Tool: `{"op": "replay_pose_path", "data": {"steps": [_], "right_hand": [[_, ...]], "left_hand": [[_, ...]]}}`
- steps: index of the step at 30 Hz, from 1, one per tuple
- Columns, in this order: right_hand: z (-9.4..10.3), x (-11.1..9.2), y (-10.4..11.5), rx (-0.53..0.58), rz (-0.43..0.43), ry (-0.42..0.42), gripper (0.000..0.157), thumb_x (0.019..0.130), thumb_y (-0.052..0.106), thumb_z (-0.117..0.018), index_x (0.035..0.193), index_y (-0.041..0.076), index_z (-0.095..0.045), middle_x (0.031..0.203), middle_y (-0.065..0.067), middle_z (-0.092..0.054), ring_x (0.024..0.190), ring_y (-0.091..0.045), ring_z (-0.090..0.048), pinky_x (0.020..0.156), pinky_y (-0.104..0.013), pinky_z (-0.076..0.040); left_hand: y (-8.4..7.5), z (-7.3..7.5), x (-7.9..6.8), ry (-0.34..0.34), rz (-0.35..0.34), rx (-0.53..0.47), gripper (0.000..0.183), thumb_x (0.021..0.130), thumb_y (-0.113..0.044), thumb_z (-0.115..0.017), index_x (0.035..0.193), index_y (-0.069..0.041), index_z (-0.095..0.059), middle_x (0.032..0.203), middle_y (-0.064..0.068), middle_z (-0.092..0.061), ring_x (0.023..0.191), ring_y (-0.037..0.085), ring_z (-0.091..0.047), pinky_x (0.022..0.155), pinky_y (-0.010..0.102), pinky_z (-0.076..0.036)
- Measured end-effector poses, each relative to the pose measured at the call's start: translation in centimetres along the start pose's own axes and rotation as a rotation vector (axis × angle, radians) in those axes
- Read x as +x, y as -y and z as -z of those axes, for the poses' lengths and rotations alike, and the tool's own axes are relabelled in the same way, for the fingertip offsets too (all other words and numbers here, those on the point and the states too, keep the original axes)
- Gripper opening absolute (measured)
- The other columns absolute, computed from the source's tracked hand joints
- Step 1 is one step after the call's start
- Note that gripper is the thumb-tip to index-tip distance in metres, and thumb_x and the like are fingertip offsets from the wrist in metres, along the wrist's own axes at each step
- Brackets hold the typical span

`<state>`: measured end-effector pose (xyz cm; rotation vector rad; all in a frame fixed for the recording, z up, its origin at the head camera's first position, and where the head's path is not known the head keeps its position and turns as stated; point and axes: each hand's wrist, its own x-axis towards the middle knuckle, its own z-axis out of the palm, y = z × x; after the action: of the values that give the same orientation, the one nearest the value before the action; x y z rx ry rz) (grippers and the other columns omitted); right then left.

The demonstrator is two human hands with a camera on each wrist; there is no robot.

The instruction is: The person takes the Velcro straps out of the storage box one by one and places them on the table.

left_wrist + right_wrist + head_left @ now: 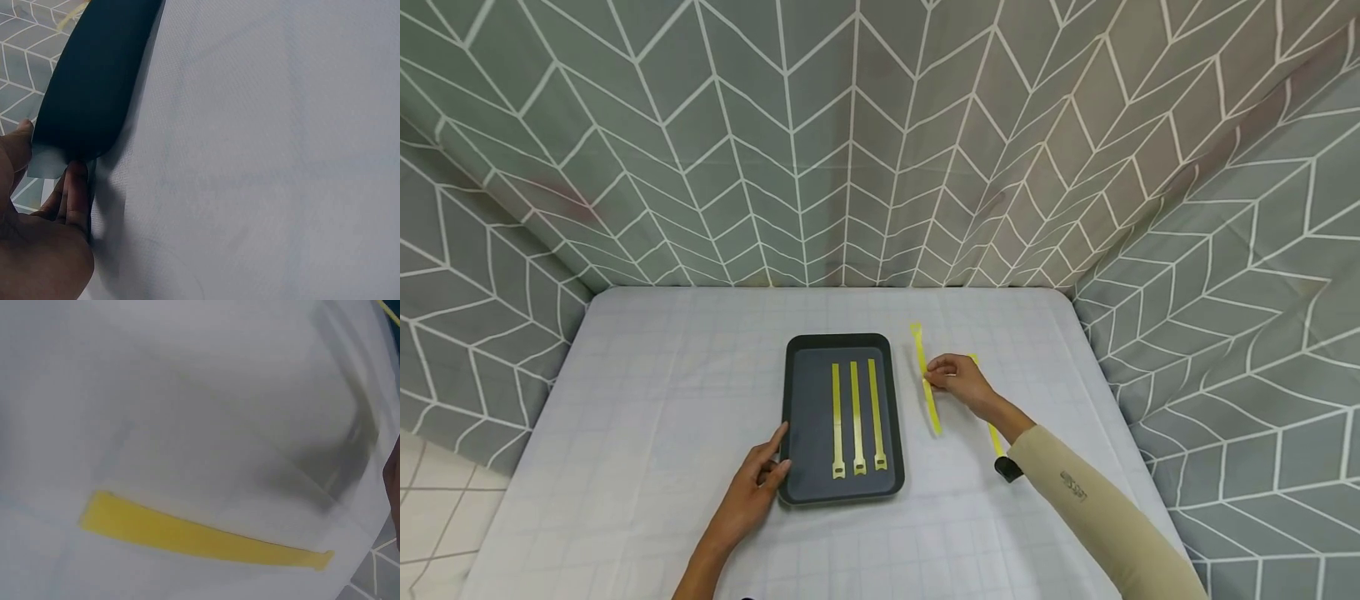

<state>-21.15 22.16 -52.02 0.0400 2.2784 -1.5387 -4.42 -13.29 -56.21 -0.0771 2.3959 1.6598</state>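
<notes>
A dark grey tray (808, 417) lies on the table. Three yellow hook-and-loop cable ties (856, 417) are laid inside it side by side, slotted heads toward the near end. My left hand (751, 492) grips the tray's left rim near its front corner; the left wrist view shows my fingers (77, 194) against its outer wall. Right of the tray, my right hand (962, 382) pinches another yellow cable tie (931, 408) around its middle, held lengthwise. One more yellow cable tie (187, 534) lies on the table, partly hidden under my right forearm in the head view.
A white cloth covers the table (647, 417). Patterned grey curtains (820, 167) hang behind and along both sides. A small black object (1008, 468) sits against the right sleeve. Tiled floor (437, 500) shows at the lower left.
</notes>
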Motion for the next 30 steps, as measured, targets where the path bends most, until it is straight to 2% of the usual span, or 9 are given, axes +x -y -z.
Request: {"op": "replay_pose_path", "data": {"steps": [7,13,19,30], "right_hand": [[0.1,-0.6,-1.1,0.020,-0.080,-0.041,0.022,0.095,0.001,-0.066,0.112,-0.012,-0.062,0.099,-0.020,-0.071,0.075,-0.008,-0.065,0.076,-0.028,-0.057],[0.5,-1.2,-1.8,-0.015,-0.114,-0.080,0.022,0.095,0.001,-0.066,0.111,-0.013,-0.065,0.095,-0.017,-0.072,0.073,-0.009,-0.065,0.072,-0.025,-0.056],[1.3,-1.7,-2.4,-0.049,-0.173,-0.107,0.021,0.096,0.002,-0.065,0.112,-0.011,-0.066,0.102,-0.019,-0.071,0.075,-0.009,-0.066,0.073,-0.025,-0.057],[2.6,-2.6,-3.1,-0.171,-0.186,-0.176,0.020,0.095,0.005,-0.067,0.109,-0.009,-0.069,0.103,-0.022,-0.072,0.073,-0.011,-0.070,0.072,-0.028,-0.058]], "left_hand": [[0.1,-0.1,0.0,-0.005,-0.006,0.006,0.061,0.103,-0.021,-0.058,0.159,-0.023,-0.032,0.141,0.016,-0.048,0.095,0.012,-0.052,0.085,0.026,-0.047],[0.2,-0.2,0.0,-0.010,-0.006,0.009,0.061,0.103,-0.021,-0.058,0.158,-0.024,-0.033,0.141,0.016,-0.048,0.096,0.011,-0.052,0.086,0.026,-0.047],[0.1,-0.3,-0.1,-0.003,-0.004,0.012,0.061,0.103,-0.023,-0.057,0.159,-0.023,-0.032,0.142,0.016,-0.048,0.095,0.011,-0.052,0.085,0.027,-0.047],[-0.1,-0.3,0.0,0.000,0.000,0.010,0.061,0.103,-0.022,-0.057,0.159,-0.023,-0.032,0.141,0.016,-0.048,0.094,0.011,-0.051,0.083,0.026,-0.046]]}}
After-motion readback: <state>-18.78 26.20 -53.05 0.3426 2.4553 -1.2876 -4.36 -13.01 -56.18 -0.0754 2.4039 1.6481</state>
